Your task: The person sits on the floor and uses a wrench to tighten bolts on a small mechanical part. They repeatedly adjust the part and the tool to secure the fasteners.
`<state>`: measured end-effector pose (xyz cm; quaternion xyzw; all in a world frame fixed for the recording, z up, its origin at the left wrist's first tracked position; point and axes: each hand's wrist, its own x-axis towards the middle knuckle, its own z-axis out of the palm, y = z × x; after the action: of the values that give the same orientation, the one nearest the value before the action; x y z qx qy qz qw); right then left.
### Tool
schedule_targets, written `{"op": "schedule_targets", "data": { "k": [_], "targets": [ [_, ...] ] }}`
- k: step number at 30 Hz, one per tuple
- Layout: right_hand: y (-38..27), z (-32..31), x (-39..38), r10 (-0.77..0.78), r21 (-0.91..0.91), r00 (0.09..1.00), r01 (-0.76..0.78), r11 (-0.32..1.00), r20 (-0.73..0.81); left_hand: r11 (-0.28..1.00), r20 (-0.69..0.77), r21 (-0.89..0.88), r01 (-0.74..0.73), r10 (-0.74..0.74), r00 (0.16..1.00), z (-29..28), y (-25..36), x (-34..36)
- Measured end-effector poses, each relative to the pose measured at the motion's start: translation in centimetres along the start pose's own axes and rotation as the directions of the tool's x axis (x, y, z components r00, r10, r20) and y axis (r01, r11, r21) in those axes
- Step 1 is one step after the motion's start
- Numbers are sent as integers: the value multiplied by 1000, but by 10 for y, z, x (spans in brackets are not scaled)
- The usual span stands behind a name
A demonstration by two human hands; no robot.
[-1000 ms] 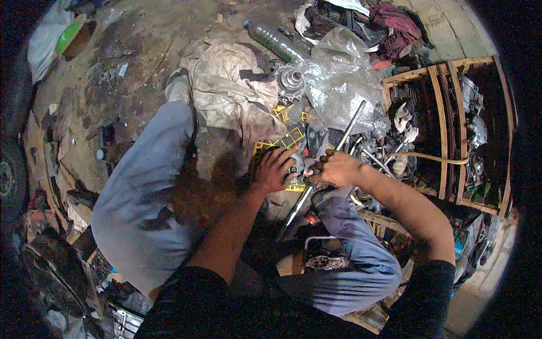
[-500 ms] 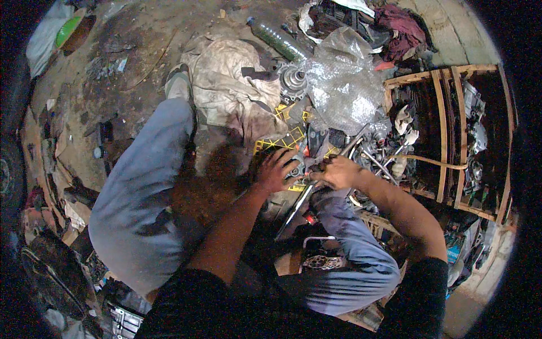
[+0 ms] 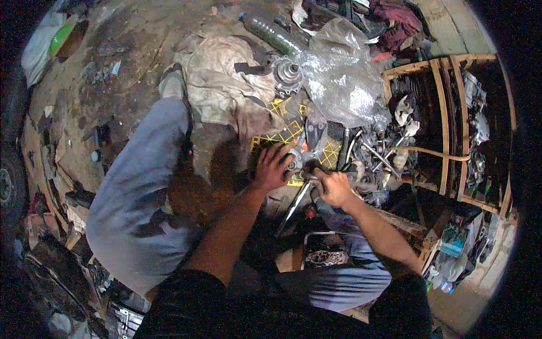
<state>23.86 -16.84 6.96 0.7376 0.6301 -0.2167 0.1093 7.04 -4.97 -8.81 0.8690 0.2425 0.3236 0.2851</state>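
My left hand (image 3: pixel 274 168) presses against the left side of a grey metal machine part (image 3: pixel 297 157), fingers curved over its edge and thumb below. The part rests on a yellow-patterned sheet (image 3: pixel 278 133) between my knees. Just right of it, my right hand (image 3: pixel 337 188) is closed, its fingertips around a short dark metal piece whose kind I cannot make out. A bright metal bar (image 3: pixel 294 207) slants down and left from below that hand. Beyond the right hand stands a dark ribbed rod-like piece (image 3: pixel 345 148).
A round geared metal part (image 3: pixel 287 73) sits beside a stained cloth (image 3: pixel 223 82). Bubble wrap (image 3: pixel 341 73) and a plastic bottle (image 3: pixel 271 35) lie farther off. At right, loose metal parts (image 3: pixel 379 158) lie next to a wooden crate (image 3: pixel 437 113). An open box (image 3: pixel 326 251) is near my right leg.
My right hand has turned and shifted slightly right and down. The long bar that rose up and right past it no longer shows there. My left hand stays at the metal part.
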Motion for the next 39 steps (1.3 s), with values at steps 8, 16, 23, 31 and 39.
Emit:
{"op": "schedule_targets", "data": {
  "k": [8,16,23,31,39],
  "targets": [
    [-67,40,-6,671,510,741,-570,644,-18,1000,-100,24,3,-1,995,-5,3,5],
    [-128,59,24,847,984,520,-176,-23,113,996,-62,82,-23,28,998,-10,5,3],
    [-148,57,53,898,952,352,54,-301,264,992,-32,114,-56,60,998,-5,-3,2],
    [-129,16,-5,840,924,413,-14,-381,352,1000,-80,9,-21,22,997,-23,3,10],
    [-69,-56,-22,587,673,693,-196,713,-419,998,-48,-52,-18,16,999,-18,5,11]
  ]
}}
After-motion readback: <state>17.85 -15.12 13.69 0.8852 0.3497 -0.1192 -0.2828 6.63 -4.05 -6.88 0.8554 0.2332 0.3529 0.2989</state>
